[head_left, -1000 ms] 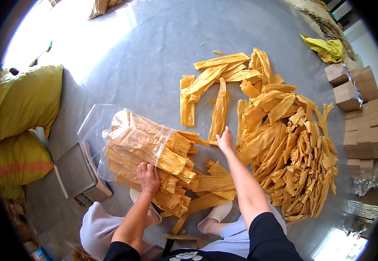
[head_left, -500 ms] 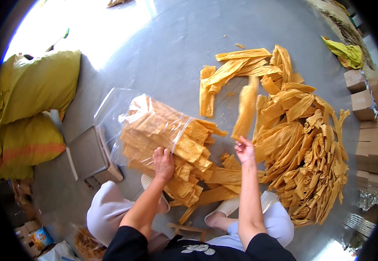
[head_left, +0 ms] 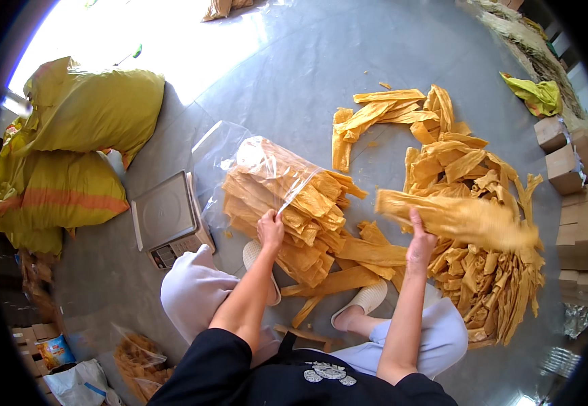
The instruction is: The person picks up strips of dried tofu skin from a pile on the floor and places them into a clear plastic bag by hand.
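Observation:
My right hand (head_left: 421, 245) is closed on one long, flat, yellow-orange dried strip (head_left: 436, 211), which looks like bean curd skin. The strip lies crosswise, and its right end is smeared by motion over the big pile. My left hand (head_left: 271, 230) pinches the edge of a clear plastic bag (head_left: 259, 157) on the floor in front of me. A thick bundle of similar strips (head_left: 256, 197) sits partly inside this bag, its right ends sticking out of the mouth. Several loose strips (head_left: 365, 249) lie between the bundle and my right arm.
At right spreads a large heap of strips (head_left: 503, 291). A flat scale (head_left: 165, 211) stands left of the bag. Full yellow-green sacks (head_left: 98, 111) fill the far left; cardboard boxes (head_left: 578, 210) line the right. A low wooden stool (head_left: 304, 336) is between my feet.
My right hand has swung the strip from pointing away to lying crosswise toward the pile. My left hand has gone from resting on the bundle to pinching the bag's edge. The view has shifted slightly.

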`<state>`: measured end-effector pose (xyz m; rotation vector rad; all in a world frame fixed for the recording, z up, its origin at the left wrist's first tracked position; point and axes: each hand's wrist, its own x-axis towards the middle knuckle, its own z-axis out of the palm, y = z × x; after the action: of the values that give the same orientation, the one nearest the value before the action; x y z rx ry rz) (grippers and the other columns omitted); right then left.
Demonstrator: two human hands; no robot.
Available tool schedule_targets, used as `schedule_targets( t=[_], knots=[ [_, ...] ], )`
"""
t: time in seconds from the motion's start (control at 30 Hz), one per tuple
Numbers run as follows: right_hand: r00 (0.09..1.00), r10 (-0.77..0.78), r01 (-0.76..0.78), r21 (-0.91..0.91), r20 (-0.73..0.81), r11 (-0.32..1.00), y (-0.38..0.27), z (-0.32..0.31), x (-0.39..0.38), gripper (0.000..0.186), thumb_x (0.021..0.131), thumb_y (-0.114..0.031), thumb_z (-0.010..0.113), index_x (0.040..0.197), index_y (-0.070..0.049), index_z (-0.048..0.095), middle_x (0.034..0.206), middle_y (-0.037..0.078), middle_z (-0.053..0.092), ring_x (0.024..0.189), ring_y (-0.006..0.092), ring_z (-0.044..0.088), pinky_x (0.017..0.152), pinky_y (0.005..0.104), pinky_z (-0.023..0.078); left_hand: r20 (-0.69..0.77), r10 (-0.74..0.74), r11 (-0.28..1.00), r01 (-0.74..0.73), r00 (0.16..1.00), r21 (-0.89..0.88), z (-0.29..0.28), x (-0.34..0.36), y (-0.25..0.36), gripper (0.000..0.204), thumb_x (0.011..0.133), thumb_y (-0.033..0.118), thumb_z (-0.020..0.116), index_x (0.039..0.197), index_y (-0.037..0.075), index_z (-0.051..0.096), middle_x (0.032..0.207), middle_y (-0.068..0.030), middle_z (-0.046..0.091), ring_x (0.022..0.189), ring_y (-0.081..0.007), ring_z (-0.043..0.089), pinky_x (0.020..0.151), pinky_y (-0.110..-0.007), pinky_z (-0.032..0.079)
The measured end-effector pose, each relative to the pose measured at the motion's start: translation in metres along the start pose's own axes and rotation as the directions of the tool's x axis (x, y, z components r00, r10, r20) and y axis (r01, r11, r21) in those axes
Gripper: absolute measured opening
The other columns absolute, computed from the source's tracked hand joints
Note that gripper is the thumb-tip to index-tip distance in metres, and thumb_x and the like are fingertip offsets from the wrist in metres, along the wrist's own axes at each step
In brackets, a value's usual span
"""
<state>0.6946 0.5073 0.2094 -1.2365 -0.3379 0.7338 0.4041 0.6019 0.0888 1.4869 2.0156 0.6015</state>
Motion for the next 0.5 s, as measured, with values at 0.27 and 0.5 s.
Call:
schedule_targets(
  t=[0.27,0.5],
  knots=[
    [0.986,0.169,-0.169,-0.044,-0.014,0.985,0.059,0.041,-0.094,0.032,0.076,-0.013,0.073,0.100,0.001,0.058,0.087,0.005,0.062,0.067,0.0110,0.059,0.044,0.0228,0.051,0.379,0.159,0.965,-0.062,0.911,-0.256,-0.004,-0.016,0.024,0.028,0.083,0.027,0.054,0.073,0.001,0.058,0.062,-0.0125,0.057,0.061,-0.0248,0.056,0.057,-0.038,0.042],
    [0.956,0.295,-0.295,-0.022,-0.006,0.955,0.128,0.056,-0.134,0.028,0.085,-0.018,0.063,0.097,0.007,0.059,0.094,0.009,0.062,0.075,0.0134,0.059,0.059,0.0245,0.054,0.423,0.152,0.974,-0.063,0.893,-0.216,-0.002,-0.039,0.000,0.027,0.081,0.028,0.056,0.075,0.002,0.062,0.062,-0.0112,0.059,0.061,-0.0225,0.057,0.059,-0.037,0.044]
  ],
)
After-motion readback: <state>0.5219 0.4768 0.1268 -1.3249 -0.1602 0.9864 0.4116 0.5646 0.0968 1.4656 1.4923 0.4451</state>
